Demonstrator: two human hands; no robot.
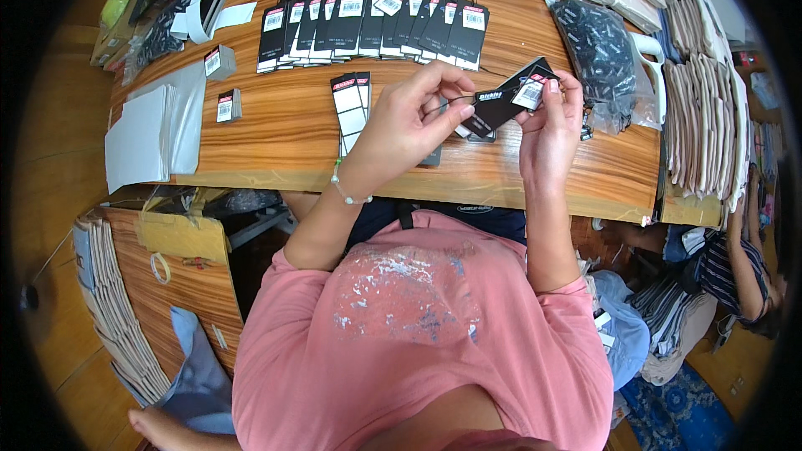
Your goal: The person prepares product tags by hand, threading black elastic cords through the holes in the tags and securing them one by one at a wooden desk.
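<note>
Over the front part of the wooden table [251, 146], my right hand [553, 121] grips a black hang tag [491, 115] with its thumb and fingers. A small white barcode card [531, 93] lies against that tag under my thumb. My left hand [409, 121] is closed, thumb and fingers pinching the dark cord beside the tag's small black string seal [486, 95]. Below my left hand, black-and-white tags [351, 108] lie on the table, partly hidden by the wrist. Farther back, a row of black hang tags [351, 29] overlaps, cords trailing to the far edge.
Small card stacks [225, 106] and white sheets [142, 138] sit on the left. To the right are a plastic bag of black string seals [589, 58] and folded garments [706, 125]. Another person in stripes [735, 276] is far right; another person's arm [175, 433] shows lower left.
</note>
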